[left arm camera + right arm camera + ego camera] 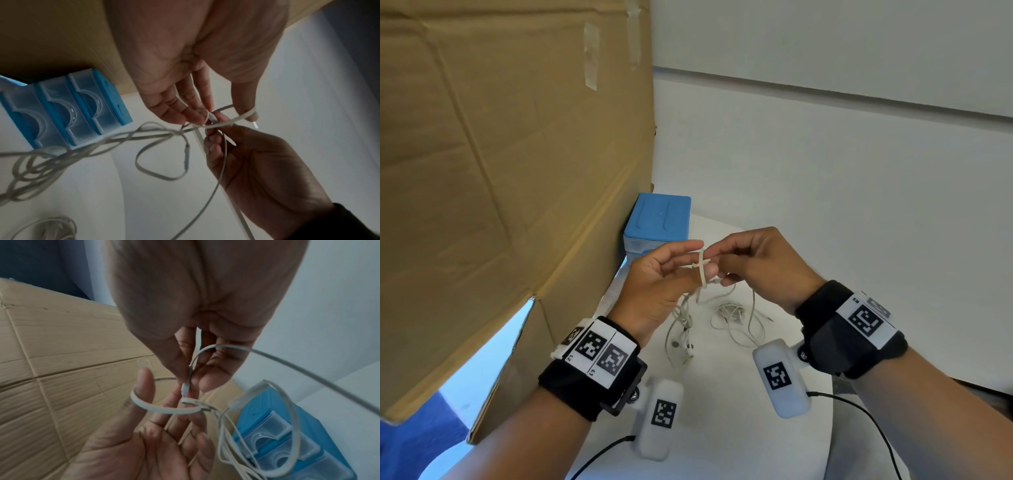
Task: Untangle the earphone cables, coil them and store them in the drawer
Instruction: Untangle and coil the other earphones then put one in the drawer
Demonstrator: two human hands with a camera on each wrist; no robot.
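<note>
Both hands are raised over the white table (726,428) and work on one white earphone cable (702,270). My left hand (671,270) has a flat loop of the cable (156,408) round one digit, and its other fingertips (193,116) hold the strand. My right hand (743,260) pinches a thin cable joint (190,374) between thumb and fingertips, right against the left hand. The rest of the cable hangs in a tangle (683,329) (39,164) down to the table. The blue drawer unit (659,219) (68,112) (287,439) stands behind the hands, its translucent drawers closed.
A second white cable bundle (732,313) (51,227) lies on the table under my right hand. A large cardboard box (510,164) walls off the left side, close to the drawer unit. Black wrist-camera leads (859,407) trail over the table's near edge.
</note>
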